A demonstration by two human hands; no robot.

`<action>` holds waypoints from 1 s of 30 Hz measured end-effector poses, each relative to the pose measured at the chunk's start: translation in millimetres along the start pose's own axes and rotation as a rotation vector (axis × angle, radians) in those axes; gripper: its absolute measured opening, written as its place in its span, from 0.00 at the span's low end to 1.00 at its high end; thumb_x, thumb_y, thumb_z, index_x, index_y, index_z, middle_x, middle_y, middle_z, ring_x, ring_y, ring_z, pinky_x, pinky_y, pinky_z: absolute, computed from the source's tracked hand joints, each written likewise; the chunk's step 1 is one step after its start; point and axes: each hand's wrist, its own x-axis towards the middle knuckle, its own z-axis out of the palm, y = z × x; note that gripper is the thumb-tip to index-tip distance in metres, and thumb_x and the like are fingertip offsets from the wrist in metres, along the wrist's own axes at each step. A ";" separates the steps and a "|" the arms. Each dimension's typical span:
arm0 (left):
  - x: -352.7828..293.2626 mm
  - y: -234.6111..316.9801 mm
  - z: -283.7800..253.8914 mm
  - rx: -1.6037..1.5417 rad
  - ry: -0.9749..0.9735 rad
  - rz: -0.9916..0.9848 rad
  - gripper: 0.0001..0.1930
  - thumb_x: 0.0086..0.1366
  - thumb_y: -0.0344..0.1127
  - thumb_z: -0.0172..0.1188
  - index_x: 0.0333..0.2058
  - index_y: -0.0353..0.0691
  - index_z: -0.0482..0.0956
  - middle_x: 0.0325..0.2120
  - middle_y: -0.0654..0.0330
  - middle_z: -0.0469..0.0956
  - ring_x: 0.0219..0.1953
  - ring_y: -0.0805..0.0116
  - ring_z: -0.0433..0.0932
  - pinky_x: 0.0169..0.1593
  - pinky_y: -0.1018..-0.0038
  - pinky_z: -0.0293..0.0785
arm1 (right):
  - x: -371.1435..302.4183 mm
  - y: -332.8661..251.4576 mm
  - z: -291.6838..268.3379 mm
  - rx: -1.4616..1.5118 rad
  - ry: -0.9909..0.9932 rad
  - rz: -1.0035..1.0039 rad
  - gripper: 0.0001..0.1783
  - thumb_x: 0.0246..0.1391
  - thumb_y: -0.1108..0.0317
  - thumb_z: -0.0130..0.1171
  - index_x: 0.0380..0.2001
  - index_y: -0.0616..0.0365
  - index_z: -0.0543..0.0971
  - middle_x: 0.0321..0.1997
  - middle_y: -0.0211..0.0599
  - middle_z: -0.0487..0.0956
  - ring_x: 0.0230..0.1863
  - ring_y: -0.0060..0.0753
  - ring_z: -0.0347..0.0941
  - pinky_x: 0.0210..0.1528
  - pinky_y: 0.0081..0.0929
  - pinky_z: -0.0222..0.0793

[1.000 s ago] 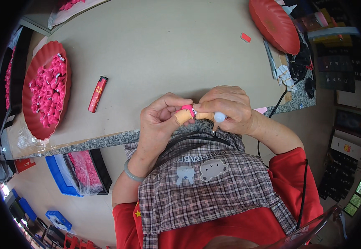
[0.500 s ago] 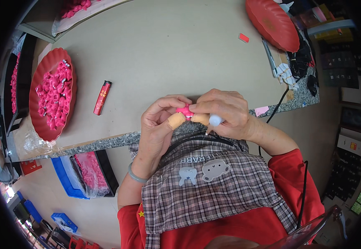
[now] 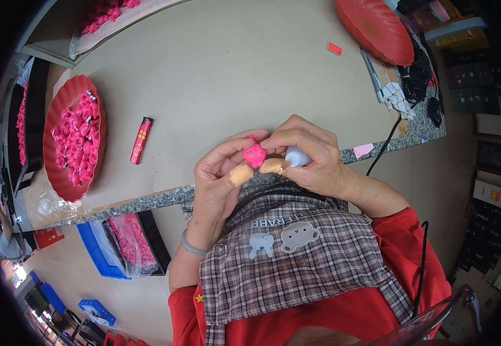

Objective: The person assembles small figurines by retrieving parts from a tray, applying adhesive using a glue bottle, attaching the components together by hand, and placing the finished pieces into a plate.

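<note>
Above the table's near edge, a small pink plastic figure [image 3: 254, 154] with a thin stem on top is pinched in my left hand [image 3: 211, 173], between the covered thumb and the fingers. My right hand [image 3: 318, 154] is closed round a small pale squeeze bottle [image 3: 298, 156], its thin tip beside the thumb. The right forefinger and thumb also reach the figure's right side. Tan finger covers wrap both thumbs. At the left stands a red scalloped tray [image 3: 53, 128] heaped with similar pink pieces [image 3: 78, 143].
A red lighter [image 3: 141, 140] lies right of the tray. A second red tray [image 3: 371, 29], a small red piece [image 3: 334, 49], a pen [image 3: 371, 75] and crumpled white paper [image 3: 397, 99] are at the far right. A black cable [image 3: 384, 147] crosses the granite edge.
The pink figure has been turned in my fingers: its stem now points up, and the white parts seen earlier no longer show. The squeeze bottle has shifted slightly within my right hand.
</note>
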 end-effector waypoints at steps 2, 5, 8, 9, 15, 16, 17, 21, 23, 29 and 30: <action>-0.4 0.7 3.9 0.017 -0.048 0.045 0.18 0.56 0.31 0.64 0.45 0.32 0.75 0.51 0.44 0.71 0.52 0.57 0.74 0.56 0.62 0.70 | 1.6 0.2 0.6 0.006 -0.002 -0.023 0.16 0.39 0.69 0.70 0.34 0.58 0.79 0.27 0.32 0.75 0.27 0.27 0.74 0.25 0.22 0.69; -1.8 -0.7 -2.0 0.020 -0.040 -0.009 0.20 0.57 0.31 0.63 0.48 0.32 0.74 0.52 0.43 0.71 0.51 0.57 0.74 0.57 0.61 0.70 | 3.3 -1.6 0.4 0.021 -0.015 -0.039 0.16 0.39 0.69 0.70 0.35 0.57 0.79 0.27 0.31 0.75 0.27 0.26 0.74 0.26 0.21 0.70; -1.0 -1.9 0.2 -0.057 -0.033 -0.006 0.22 0.58 0.32 0.63 0.50 0.32 0.72 0.52 0.42 0.70 0.50 0.57 0.75 0.56 0.61 0.71 | 3.0 -2.7 -1.3 0.040 -0.027 -0.021 0.17 0.40 0.69 0.70 0.36 0.57 0.79 0.28 0.31 0.75 0.28 0.26 0.74 0.26 0.21 0.70; -1.4 -1.9 1.6 -0.052 -0.034 -0.007 0.22 0.58 0.32 0.63 0.50 0.32 0.72 0.52 0.42 0.70 0.50 0.57 0.75 0.56 0.61 0.71 | 2.7 -2.8 -2.2 0.048 -0.032 -0.009 0.17 0.40 0.69 0.70 0.36 0.58 0.79 0.28 0.31 0.75 0.28 0.25 0.74 0.26 0.21 0.70; -3.6 -1.1 3.3 -0.184 0.024 -0.096 0.22 0.61 0.33 0.60 0.53 0.31 0.70 0.54 0.41 0.68 0.49 0.60 0.76 0.54 0.70 0.74 | -0.2 -6.4 -6.1 0.080 -0.017 0.003 0.16 0.41 0.70 0.69 0.37 0.58 0.79 0.28 0.31 0.76 0.28 0.25 0.74 0.27 0.20 0.71; -3.1 -1.1 3.2 -0.211 0.017 -0.100 0.23 0.61 0.33 0.59 0.53 0.31 0.69 0.54 0.41 0.68 0.49 0.60 0.76 0.54 0.71 0.74 | -0.7 -5.5 -6.3 0.082 -0.015 0.002 0.16 0.41 0.70 0.69 0.37 0.58 0.79 0.28 0.31 0.76 0.28 0.25 0.74 0.27 0.20 0.71; -2.1 -0.9 2.8 -0.238 0.009 -0.103 0.23 0.61 0.33 0.59 0.54 0.31 0.69 0.55 0.40 0.67 0.49 0.61 0.76 0.54 0.73 0.74 | -1.0 -4.2 -6.6 0.088 -0.012 0.004 0.16 0.41 0.71 0.69 0.37 0.58 0.79 0.28 0.31 0.76 0.28 0.25 0.74 0.28 0.20 0.71; 2.5 -0.7 -0.6 -0.277 -0.005 -0.116 0.24 0.61 0.32 0.59 0.54 0.30 0.68 0.55 0.39 0.66 0.49 0.60 0.76 0.54 0.73 0.75 | 0.7 -0.4 -9.8 0.084 -0.005 0.008 0.15 0.41 0.74 0.67 0.37 0.58 0.80 0.28 0.32 0.76 0.28 0.25 0.74 0.28 0.21 0.71; 2.0 1.4 -0.1 -0.312 -0.001 -0.095 0.24 0.61 0.31 0.60 0.55 0.30 0.68 0.54 0.39 0.67 0.47 0.61 0.77 0.52 0.75 0.76 | 2.3 -1.7 -10.8 0.084 -0.004 0.009 0.15 0.41 0.75 0.67 0.37 0.58 0.80 0.28 0.32 0.76 0.28 0.25 0.74 0.27 0.21 0.70; -0.9 17.6 -4.5 -0.159 0.033 -0.039 0.22 0.59 0.29 0.60 0.52 0.31 0.71 0.51 0.40 0.71 0.41 0.64 0.78 0.46 0.77 0.75 | 7.6 -1.1 -13.3 0.093 0.008 -0.001 0.16 0.39 0.76 0.67 0.36 0.59 0.80 0.27 0.33 0.74 0.27 0.25 0.72 0.27 0.21 0.67; -0.6 26.5 -8.8 -0.144 0.010 -0.015 0.21 0.59 0.27 0.60 0.52 0.31 0.71 0.51 0.42 0.72 0.43 0.64 0.77 0.47 0.75 0.75 | 9.1 0.1 -13.5 0.071 0.014 0.016 0.15 0.40 0.75 0.67 0.36 0.59 0.80 0.27 0.33 0.74 0.27 0.25 0.72 0.27 0.21 0.67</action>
